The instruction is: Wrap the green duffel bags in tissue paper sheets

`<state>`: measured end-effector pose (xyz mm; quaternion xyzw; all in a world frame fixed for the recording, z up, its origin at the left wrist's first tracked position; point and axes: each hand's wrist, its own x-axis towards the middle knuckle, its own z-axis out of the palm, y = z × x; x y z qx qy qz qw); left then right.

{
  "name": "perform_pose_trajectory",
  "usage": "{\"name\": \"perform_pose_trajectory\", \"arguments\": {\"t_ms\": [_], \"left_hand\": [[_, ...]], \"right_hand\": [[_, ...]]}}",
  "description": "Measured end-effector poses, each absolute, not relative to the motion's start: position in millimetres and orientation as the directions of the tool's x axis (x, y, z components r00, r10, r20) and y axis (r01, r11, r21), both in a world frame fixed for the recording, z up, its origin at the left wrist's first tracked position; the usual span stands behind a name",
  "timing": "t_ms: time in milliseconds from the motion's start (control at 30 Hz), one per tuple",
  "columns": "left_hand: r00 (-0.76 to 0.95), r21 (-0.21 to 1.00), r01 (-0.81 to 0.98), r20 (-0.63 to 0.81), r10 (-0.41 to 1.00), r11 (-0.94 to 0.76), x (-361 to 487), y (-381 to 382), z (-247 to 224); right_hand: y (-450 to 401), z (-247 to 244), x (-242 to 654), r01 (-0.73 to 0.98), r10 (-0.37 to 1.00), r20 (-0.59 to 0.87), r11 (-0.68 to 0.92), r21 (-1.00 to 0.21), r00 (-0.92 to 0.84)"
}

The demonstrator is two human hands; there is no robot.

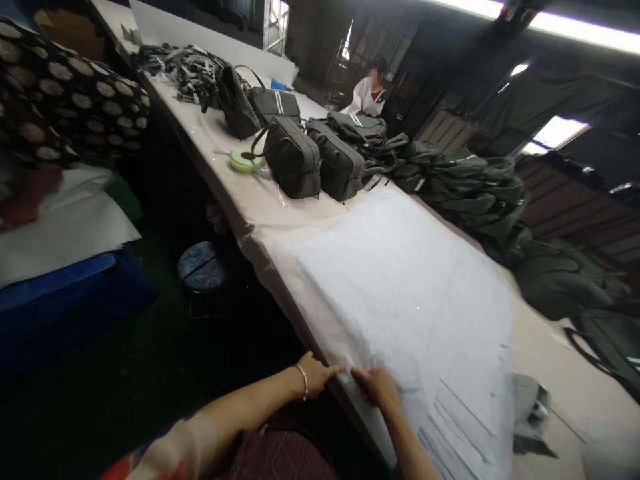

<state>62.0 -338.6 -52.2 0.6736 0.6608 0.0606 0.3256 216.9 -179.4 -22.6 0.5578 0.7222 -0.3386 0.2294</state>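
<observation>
A large white sheet [400,280], thin and slightly wrinkled, lies spread over the beige-covered table. My left hand [316,375], with a bracelet at the wrist, is at the table's near edge. Its index finger stretches out to the sheet's border while the other fingers are partly hidden. Just to the right, my right hand [377,385] has its fingers bent together at the sheet's edge, apparently pinching it. Dark printed lines [460,420] show on the sheet's lower right part.
Several dark grey bags [293,160] stand farther along the table, beside a pale green tape roll [245,161]. Piled bags [465,193] line the far side. A stool [205,267] stands below the near edge. Another person's hand [25,200] is at left; a person [370,93] is beyond.
</observation>
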Motion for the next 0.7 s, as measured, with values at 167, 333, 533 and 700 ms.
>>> {"name": "perform_pose_trajectory", "arguments": {"t_ms": [167, 333, 533, 700], "left_hand": [[0.122, 0.535, 0.842, -0.329, 0.936, 0.078, 61, -339, -54], [0.133, 0.571, 0.818, -0.312, 0.941, 0.073, 57, -341, -53], [0.129, 0.573, 0.817, -0.301, 0.945, 0.071, 57, -343, -54], [0.117, 0.575, 0.816, -0.264, 0.957, 0.059, 60, -343, -62]], "right_hand": [[-178, -12, 221, 0.979, 0.555, -0.824, -0.080, -0.187, -0.112], [-181, 13, 238, 0.935, 0.493, -0.843, -0.149, -0.323, -0.213], [-183, 23, 247, 0.924, 0.639, -0.693, 0.074, -0.376, -0.333], [-193, 41, 206, 0.746, 0.763, -0.235, 0.433, -0.506, -0.602]]}}
